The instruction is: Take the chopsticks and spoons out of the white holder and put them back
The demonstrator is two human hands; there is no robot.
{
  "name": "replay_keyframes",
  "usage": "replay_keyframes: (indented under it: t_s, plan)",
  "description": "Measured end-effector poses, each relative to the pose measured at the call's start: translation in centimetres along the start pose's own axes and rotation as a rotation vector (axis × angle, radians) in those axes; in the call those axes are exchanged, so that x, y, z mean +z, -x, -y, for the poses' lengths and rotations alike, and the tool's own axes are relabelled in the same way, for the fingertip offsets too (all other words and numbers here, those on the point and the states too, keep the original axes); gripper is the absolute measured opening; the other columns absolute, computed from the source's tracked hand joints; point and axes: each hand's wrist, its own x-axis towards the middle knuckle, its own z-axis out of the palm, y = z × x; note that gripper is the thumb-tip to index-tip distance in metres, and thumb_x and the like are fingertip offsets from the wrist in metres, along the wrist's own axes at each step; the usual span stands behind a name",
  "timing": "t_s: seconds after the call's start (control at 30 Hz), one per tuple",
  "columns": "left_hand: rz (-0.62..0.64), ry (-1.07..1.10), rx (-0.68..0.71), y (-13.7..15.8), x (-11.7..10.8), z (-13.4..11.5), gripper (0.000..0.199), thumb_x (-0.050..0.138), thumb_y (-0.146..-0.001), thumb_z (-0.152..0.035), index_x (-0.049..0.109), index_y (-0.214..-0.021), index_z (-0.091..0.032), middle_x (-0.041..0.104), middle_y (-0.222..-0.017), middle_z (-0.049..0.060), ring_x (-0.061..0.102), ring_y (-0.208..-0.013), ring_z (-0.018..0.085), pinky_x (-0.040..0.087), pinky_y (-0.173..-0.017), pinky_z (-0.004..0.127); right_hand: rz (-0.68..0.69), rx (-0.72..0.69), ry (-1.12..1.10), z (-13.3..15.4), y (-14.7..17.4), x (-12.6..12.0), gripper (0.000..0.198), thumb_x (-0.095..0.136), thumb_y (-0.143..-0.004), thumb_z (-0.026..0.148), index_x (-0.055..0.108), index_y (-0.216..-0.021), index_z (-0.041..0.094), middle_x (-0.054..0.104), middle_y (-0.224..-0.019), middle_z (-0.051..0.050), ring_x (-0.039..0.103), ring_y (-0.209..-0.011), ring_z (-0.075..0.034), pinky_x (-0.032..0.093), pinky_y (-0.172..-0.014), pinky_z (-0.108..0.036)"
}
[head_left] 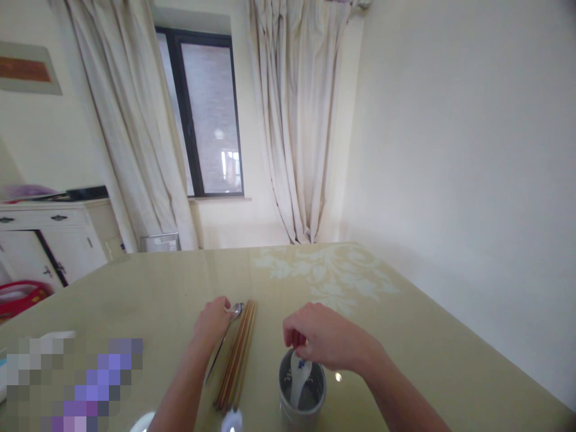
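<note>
My left hand (213, 319) is closed at the bowl end of a long-handled metal spoon (221, 344), which lies slanting on the table. Just to its right is a bundle of several wooden chopsticks (237, 359), laid side by side. My right hand (320, 337) pinches the upper end of a white soup spoon (300, 376) with a blue mark. The lower part of that soup spoon is inside a grey utensil holder (302, 414), which stands upright with holes in its wall. My right fingertips are partly hidden behind the hand.
The glossy greenish table (396, 354) carries a pale floral pattern (333, 273). White rounded objects (232, 421) sit at its near edge. A blurred-out purple item (96, 384) lies on the left. Beyond are a white cabinet (67, 240), curtains (301, 120) and a wall (468, 150) on the right.
</note>
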Motion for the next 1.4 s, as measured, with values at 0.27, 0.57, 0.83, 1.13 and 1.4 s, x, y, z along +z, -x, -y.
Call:
replay_keyframes:
  t_s: [0.27, 0.57, 0.83, 1.13, 1.4]
  plan:
    - [0.021, 0.44, 0.381, 3.6, -7.0, -5.4, 0.033, 0.053, -0.099, -0.042, 0.07, -0.115, -0.018, 0.079, -0.099, 0.006, 0.073, -0.09, 0.02, 0.054, -0.081, 0.028, -0.306, -0.074, -0.184, -0.4, 3.9, -3.3, 0.022, 0.065, -0.085, 0.007, 0.075, -0.097, 0.022, 0.076, -0.088, 0.001, 0.068, -0.079, -0.015, 0.048, -0.074, -0.024]
    - [0.168, 0.598, 0.763, 11.5, -8.4, -13.1, 0.039, 0.046, -0.102, -0.049, 0.073, -0.092, -0.022, 0.074, -0.082, 0.002, 0.063, -0.069, 0.017, 0.046, -0.065, 0.027, -0.731, -0.131, -0.279, 0.0, 3.6, -3.8, 0.009, 0.067, -0.096, 0.022, 0.073, -0.103, 0.022, 0.074, -0.097, -0.002, 0.071, -0.084, -0.016, 0.058, -0.079, -0.028]
    - [-0.005, 0.12, 0.172, 0.9, -4.8, -2.4, 0.021, 0.059, -0.092, -0.033, 0.074, -0.088, -0.019, 0.077, -0.085, 0.003, 0.07, -0.084, 0.021, 0.042, -0.07, 0.025, -0.742, -0.088, -0.263, -0.3, 2.9, -3.5, 0.018, 0.07, -0.098, 0.033, 0.072, -0.114, 0.025, 0.073, -0.114, -0.005, 0.07, -0.093, -0.018, 0.059, -0.085, -0.032]
    - [0.022, 0.038, -0.001, -0.7, -0.3, 1.2, 0.017, 0.065, -0.089, -0.027, 0.077, -0.1, -0.023, 0.082, -0.108, 0.009, 0.076, -0.105, 0.026, 0.049, -0.08, 0.027, -0.688, -0.101, -0.235, 0.2, 2.1, -2.7, 0.015, 0.069, -0.099, 0.029, 0.07, -0.114, 0.026, 0.071, -0.115, -0.005, 0.068, -0.102, -0.02, 0.056, -0.089, -0.033]
    - [-0.019, 0.013, -0.037, -0.5, 0.1, 1.3, 0.018, 0.064, -0.091, -0.031, 0.074, -0.102, -0.021, 0.08, -0.109, 0.013, 0.075, -0.105, 0.031, 0.049, -0.08, 0.032, -0.693, -0.114, -0.217, 0.6, 2.6, -2.8, 0.015, 0.069, -0.099, 0.028, 0.07, -0.114, 0.026, 0.071, -0.115, -0.005, 0.068, -0.104, -0.021, 0.056, -0.089, -0.032]
